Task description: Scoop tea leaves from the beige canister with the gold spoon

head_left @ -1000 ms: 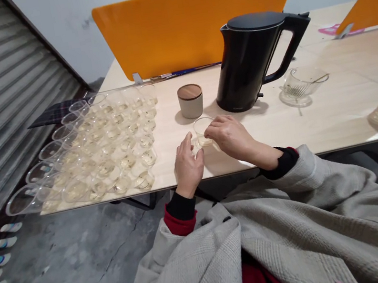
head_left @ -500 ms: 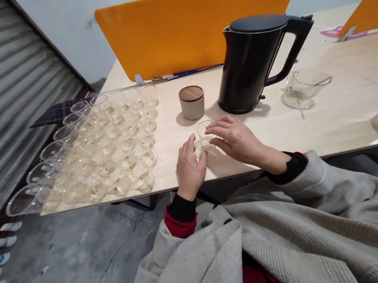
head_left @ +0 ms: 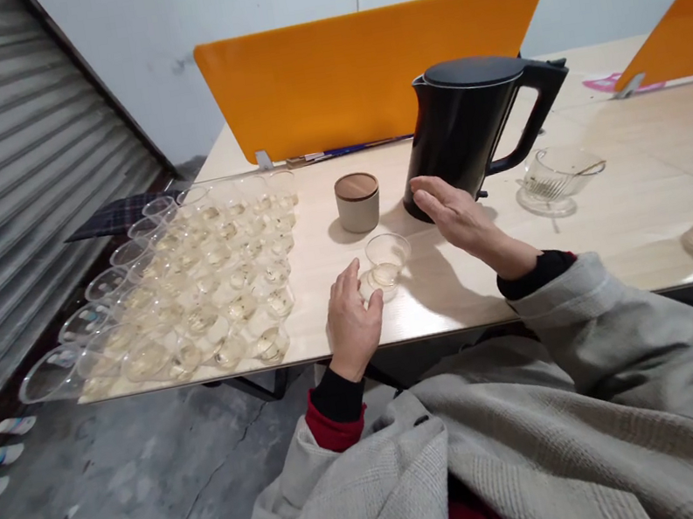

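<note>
A small clear plastic cup (head_left: 385,260) stands upright on the tabletop (head_left: 611,215), mouth up, its axis vertical, a little pale yellowish liquid pooled in the bottom. It sits near the front edge, just right of the big block of cups, in front of the jar.

The left hand (head_left: 351,319) rests by the cup's lower left side, fingers loosely curled, thumb and fingertips touching or all but touching the base — no firm pinch that can be made out. The right hand (head_left: 457,213) is up off the cup now, fingers spread and relaxed, palm turned left, hovering between the cup and the black kettle (head_left: 469,131). Half a second ago that hand was cupped over the rim; it has lifted away and swung towards the kettle's base.

The kettle is matte black, tapered, lid flat, handle pointing right. Left of it sits a short round beige jar (head_left: 357,202) with a brown wooden lid. Right of the kettle, a ribbed clear glass pitcher (head_left: 550,174) — transparent, on a glass saucer.

Rows of identical clear cups (head_left: 201,266), each with a trace of yellowish liquid, fill the left end of the pale wood-grain tabletop. An orange divider panel (head_left: 368,70), smooth and glossy, stands behind. Grey woven sleeves cover both arms.
</note>
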The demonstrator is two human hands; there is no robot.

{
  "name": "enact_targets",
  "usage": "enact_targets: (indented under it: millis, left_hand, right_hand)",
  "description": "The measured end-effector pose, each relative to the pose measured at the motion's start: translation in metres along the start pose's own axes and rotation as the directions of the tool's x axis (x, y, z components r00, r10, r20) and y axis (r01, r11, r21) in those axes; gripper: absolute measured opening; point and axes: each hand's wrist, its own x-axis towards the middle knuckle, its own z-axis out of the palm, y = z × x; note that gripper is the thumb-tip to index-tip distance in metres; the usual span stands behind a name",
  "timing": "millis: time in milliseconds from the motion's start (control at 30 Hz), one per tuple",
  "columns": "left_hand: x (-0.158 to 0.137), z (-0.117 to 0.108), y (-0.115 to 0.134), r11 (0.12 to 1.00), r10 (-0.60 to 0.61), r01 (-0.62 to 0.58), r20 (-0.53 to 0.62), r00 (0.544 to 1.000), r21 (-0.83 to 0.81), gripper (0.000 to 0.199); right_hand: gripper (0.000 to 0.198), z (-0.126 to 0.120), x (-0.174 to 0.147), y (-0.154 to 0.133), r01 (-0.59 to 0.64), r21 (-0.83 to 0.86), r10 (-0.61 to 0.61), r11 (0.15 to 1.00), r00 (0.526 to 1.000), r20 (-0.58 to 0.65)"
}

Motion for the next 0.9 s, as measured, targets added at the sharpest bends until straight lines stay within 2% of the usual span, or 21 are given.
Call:
enact_targets:
  millis: [133, 233, 333, 567, 700, 900]
  left_hand:
    - [-0.001, -0.001, 0.003, 1.0, -0.006, 0.006, 0.016, 1.0, 0.012, 0.059]
    - [-0.001, -0.002, 0.005, 1.0, -0.013, 0.012, 0.016, 1.0, 0.01, 0.059]
    - [-0.001, -0.003, 0.005, 1.0, -0.014, 0.013, 0.021, 1.0, 0.009, 0.059]
    - [-0.003, -0.005, 0.006, 1.0, -0.019, 0.018, 0.041, 0.999, 0.011, 0.06]
    - [-0.003, -0.007, 0.006, 1.0, -0.029, 0.029, 0.036, 0.999, 0.012, 0.059]
    - [-0.003, -0.007, 0.005, 0.999, -0.032, 0.032, 0.033, 0.999, -0.007, 0.059]
  right_hand:
    - [0.082, 0.017, 0.036, -0.004, -0.03, -0.015, 0.031, 0.999, 0.995, 0.097]
    - [0.088, 0.036, 0.058, -0.007, 0.03, -0.039, -0.023, 0.999, 0.987, 0.158]
    - [0.09, 0.053, 0.074, -0.009, 0.092, -0.059, -0.081, 0.994, 0.984, 0.161]
    - [0.097, 0.072, 0.087, -0.009, 0.082, -0.057, -0.072, 0.995, 0.983, 0.17]
    - [0.093, 0.063, 0.08, -0.004, 0.089, -0.067, -0.08, 0.994, 0.989, 0.121]
    - [0.06, 0.014, 0.033, 0.011, 0.04, 0.0, -0.04, 0.999, 0.999, -0.025]
